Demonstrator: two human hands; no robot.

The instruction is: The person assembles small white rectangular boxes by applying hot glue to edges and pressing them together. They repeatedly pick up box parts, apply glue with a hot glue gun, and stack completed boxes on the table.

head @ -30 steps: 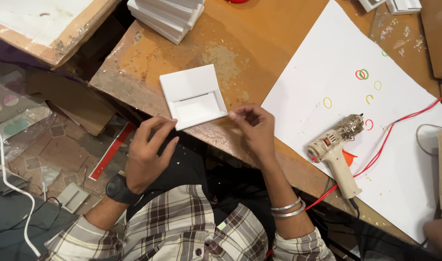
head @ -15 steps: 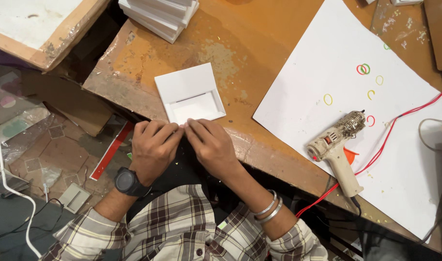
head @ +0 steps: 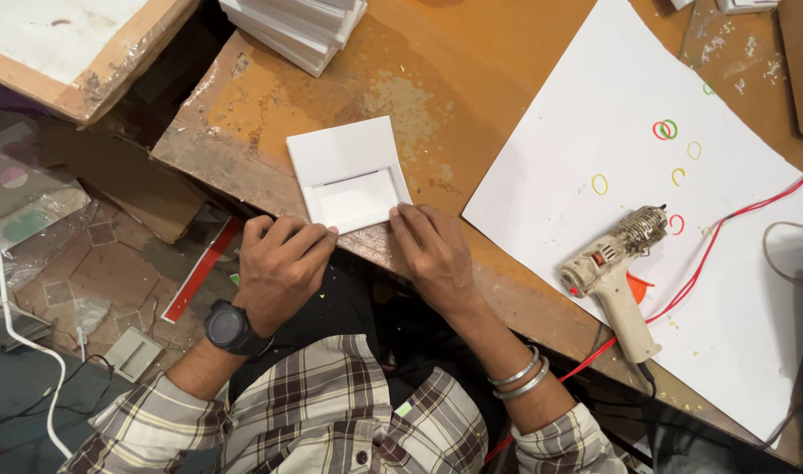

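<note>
A white square board piece with a sunken rectangular panel lies flat near the front edge of the orange-brown wooden table. My left hand, with a black watch on its wrist, has curled fingers whose tips press on the piece's near-left corner. My right hand, with metal bangles on the wrist, has its fingertips on the near-right corner. Both hands grip the piece's near edge.
A stack of white boards sits at the table's far side. To the right lies a large white sheet with small coloured rings, a beige glue gun and a red cable. Scraps and a white cord litter the floor at left.
My hands met below the white piece's near edge, then spread apart to its two near corners. The piece has stayed put on the table.
</note>
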